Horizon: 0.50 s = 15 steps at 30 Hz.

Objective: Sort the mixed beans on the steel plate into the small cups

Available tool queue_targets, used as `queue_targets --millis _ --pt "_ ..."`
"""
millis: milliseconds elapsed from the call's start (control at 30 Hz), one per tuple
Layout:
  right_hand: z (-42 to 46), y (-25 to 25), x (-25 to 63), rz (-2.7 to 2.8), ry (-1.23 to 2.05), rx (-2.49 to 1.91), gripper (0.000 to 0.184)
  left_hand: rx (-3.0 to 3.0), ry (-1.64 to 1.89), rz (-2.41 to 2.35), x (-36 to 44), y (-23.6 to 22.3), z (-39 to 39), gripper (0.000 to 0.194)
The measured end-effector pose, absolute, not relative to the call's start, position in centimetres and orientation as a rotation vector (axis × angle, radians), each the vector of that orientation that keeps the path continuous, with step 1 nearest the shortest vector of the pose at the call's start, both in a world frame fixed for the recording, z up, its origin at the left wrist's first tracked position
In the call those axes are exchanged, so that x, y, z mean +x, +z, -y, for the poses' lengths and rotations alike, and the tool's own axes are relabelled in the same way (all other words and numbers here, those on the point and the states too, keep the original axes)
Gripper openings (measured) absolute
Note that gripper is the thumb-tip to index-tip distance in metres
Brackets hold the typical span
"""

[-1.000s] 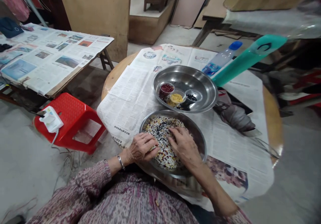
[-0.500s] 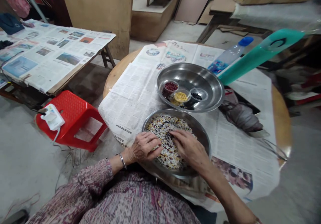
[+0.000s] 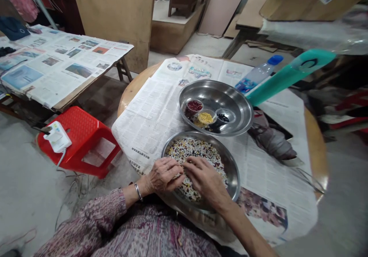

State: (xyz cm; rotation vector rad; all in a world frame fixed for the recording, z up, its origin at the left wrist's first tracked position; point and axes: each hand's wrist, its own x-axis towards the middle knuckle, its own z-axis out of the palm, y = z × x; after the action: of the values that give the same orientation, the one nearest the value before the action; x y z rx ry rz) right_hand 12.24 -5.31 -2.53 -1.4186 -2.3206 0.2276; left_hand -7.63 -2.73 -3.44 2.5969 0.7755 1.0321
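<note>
Neither hand shows a full grip: the left hand [image 3: 163, 175] rests curled, fingers bent and narrow, on the mixed beans [image 3: 198, 153], and whether it pinches any cannot be told. The right hand [image 3: 205, 180] lies flatter, fingers loosely spread over the beans, fingertips meeting those of the left near the middle of the pile; no bean can be seen held. A metal bangle circles the left wrist.

The beans, a mix of white, dark and red, fill a shallow steel pan [image 3: 232, 172] that sits at the near edge of the round bench [image 3: 312, 134], right in front of the person, probably so both hands reach it without stretching. Just beyond it, almost touching, a second steel pan [image 3: 241, 111] holds three small cups: red beans [image 3: 194, 106], yellow beans [image 3: 205, 117] and black beans [image 3: 222, 117], each kind apart. Its closeness seems meant to keep the cups an easy reach from the pile.

Newspaper [image 3: 152, 111] covers the bench, likely to catch stray beans. Toward the far right edge lie a plastic bottle [image 3: 255, 74] with a blue cap and a teal tool [image 3: 287, 74]. A folded dark umbrella [image 3: 271, 140] lies at the right. A red stool [image 3: 83, 138] stands on the floor to the left.
</note>
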Motion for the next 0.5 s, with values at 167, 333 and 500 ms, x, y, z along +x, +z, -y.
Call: queue_targets --millis 167,333,500 --pt "4.6 -1.2 15.1 2.175 0.258 -1.566 0.025 2.734 0.941 -0.742 -7.3 -3.6 2.5 0.026" --pt "1.3 2.6 16.5 1.85 0.175 -1.698 0.03 2.73 0.987 -0.71 -7.3 -3.6 2.4 0.029" --pt "-5.2 5.1 19.8 1.663 0.03 -2.023 0.033 2.714 1.05 -0.71 -7.3 -3.3 2.3 0.031"
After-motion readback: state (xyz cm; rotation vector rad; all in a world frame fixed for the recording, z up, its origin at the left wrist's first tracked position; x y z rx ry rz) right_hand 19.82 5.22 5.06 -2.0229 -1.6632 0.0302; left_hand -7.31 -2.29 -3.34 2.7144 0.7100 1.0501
